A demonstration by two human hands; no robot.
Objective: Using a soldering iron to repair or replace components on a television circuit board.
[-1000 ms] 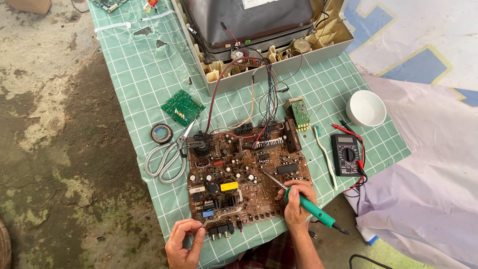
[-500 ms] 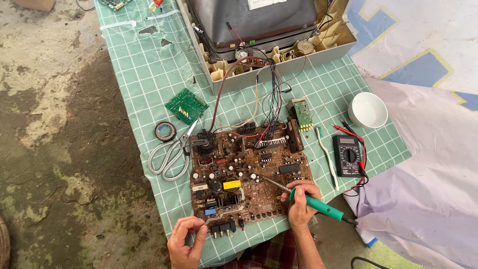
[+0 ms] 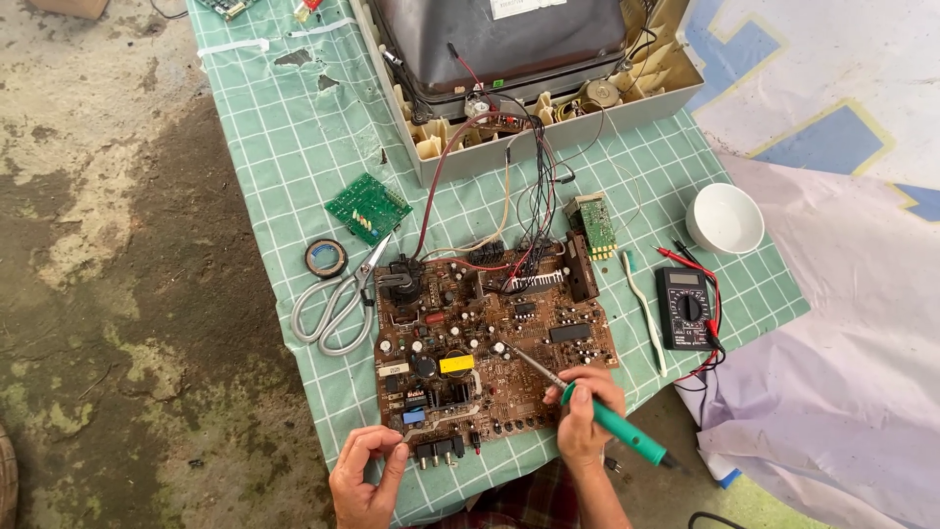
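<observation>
One yellow label on circuit board

Glossy green plastic soldering iron; matt brown circuit board; checked cloth tablecloth

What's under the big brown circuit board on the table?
The brown circuit board lies on a green checked tablecloth, which shows all around it. Whatever sits directly beneath the board is covered.
</observation>
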